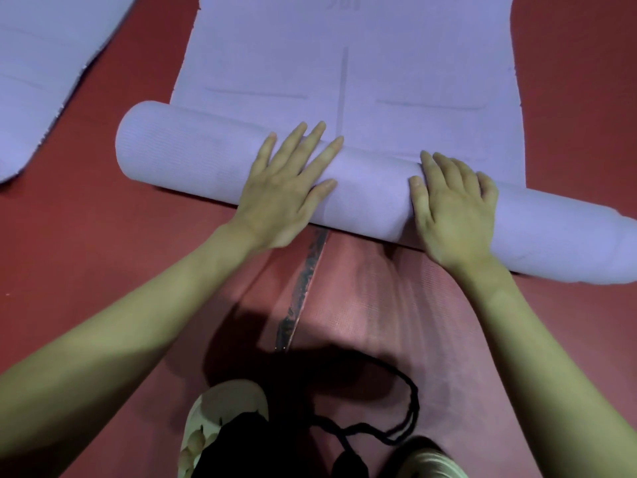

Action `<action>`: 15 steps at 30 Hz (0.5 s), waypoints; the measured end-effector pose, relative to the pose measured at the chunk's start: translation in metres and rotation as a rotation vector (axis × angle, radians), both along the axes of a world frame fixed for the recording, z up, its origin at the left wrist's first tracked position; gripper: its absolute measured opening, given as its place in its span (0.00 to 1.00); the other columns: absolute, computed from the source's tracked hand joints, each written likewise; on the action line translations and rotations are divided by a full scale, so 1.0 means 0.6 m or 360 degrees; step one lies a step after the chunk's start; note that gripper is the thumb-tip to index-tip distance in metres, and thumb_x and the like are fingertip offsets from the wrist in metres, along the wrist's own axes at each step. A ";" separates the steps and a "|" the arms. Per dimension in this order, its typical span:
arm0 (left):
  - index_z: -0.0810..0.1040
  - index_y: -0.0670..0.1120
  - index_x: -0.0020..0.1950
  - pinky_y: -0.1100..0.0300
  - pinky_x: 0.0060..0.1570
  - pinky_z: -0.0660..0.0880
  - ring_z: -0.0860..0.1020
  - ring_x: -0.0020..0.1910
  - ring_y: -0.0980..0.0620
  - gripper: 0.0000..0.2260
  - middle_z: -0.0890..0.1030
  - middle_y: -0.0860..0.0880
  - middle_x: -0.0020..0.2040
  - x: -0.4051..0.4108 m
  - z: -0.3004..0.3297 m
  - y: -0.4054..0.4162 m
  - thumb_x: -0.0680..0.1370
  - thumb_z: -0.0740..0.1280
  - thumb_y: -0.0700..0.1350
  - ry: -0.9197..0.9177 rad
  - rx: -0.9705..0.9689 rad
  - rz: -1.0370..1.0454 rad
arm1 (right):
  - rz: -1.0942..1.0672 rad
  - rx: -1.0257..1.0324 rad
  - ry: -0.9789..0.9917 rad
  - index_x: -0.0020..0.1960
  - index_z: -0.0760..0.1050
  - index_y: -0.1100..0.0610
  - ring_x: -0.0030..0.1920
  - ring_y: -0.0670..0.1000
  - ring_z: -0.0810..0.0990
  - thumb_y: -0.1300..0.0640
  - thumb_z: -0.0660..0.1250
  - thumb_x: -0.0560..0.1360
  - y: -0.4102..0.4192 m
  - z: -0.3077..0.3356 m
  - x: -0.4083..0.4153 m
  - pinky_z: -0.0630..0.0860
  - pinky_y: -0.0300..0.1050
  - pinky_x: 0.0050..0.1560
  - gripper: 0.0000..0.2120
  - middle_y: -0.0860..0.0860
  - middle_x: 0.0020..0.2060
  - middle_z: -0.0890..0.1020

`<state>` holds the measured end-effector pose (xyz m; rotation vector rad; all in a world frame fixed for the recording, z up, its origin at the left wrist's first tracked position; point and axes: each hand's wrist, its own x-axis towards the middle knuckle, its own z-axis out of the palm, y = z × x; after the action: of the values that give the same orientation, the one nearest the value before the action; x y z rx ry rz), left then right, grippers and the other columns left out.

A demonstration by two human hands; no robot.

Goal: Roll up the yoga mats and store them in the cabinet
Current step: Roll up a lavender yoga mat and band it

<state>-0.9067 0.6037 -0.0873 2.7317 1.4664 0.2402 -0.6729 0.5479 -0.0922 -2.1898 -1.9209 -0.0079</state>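
Note:
A lilac yoga mat (396,74) lies on the red floor, its near part wound into a thick roll (193,167) that runs from the left middle to the right edge. The unrolled part stretches away from me. My left hand (286,188) lies flat on top of the roll with its fingers straight and spread. My right hand (451,208) presses on the roll further right, its fingers bent slightly over the roll's far side. No cabinet is in view.
A second lilac mat (44,77) lies flat at the upper left. The red floor (103,253) has a dark worn seam (303,288) running toward me. My pale sandals (220,412) and a black cord (396,419) are at the bottom.

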 end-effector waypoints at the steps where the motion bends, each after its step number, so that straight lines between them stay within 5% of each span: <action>1: 0.59 0.51 0.78 0.45 0.74 0.51 0.58 0.77 0.47 0.24 0.61 0.48 0.78 0.002 0.002 0.007 0.83 0.46 0.57 -0.0007 -0.0010 0.0004 | 0.0014 -0.0004 0.0034 0.74 0.66 0.56 0.72 0.56 0.65 0.44 0.43 0.80 0.000 0.002 0.001 0.53 0.56 0.71 0.30 0.56 0.71 0.70; 7: 0.55 0.53 0.79 0.47 0.74 0.50 0.57 0.77 0.49 0.33 0.59 0.50 0.78 0.027 0.025 0.074 0.76 0.36 0.62 0.0126 -0.0238 0.0056 | 0.0068 0.0113 0.0228 0.77 0.58 0.57 0.77 0.56 0.54 0.48 0.54 0.79 -0.041 -0.001 -0.002 0.43 0.54 0.74 0.29 0.57 0.77 0.59; 12: 0.54 0.51 0.79 0.44 0.74 0.49 0.57 0.77 0.48 0.40 0.58 0.49 0.78 0.024 0.035 0.098 0.72 0.38 0.69 0.0206 -0.0263 -0.0085 | 0.0158 -0.0026 0.0145 0.79 0.52 0.55 0.77 0.57 0.52 0.32 0.58 0.70 -0.013 -0.003 0.021 0.44 0.57 0.73 0.45 0.56 0.77 0.55; 15: 0.55 0.47 0.79 0.41 0.75 0.47 0.56 0.77 0.49 0.48 0.59 0.47 0.78 0.013 0.035 0.098 0.67 0.50 0.76 0.0202 -0.0230 -0.0184 | 0.0150 -0.0126 0.0059 0.78 0.55 0.56 0.76 0.60 0.56 0.31 0.73 0.57 0.019 0.006 0.032 0.48 0.60 0.73 0.59 0.58 0.76 0.59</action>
<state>-0.8990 0.6622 -0.0665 2.7460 1.2899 -0.0415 -0.6538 0.5591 -0.0889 -2.1297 -2.0346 0.1261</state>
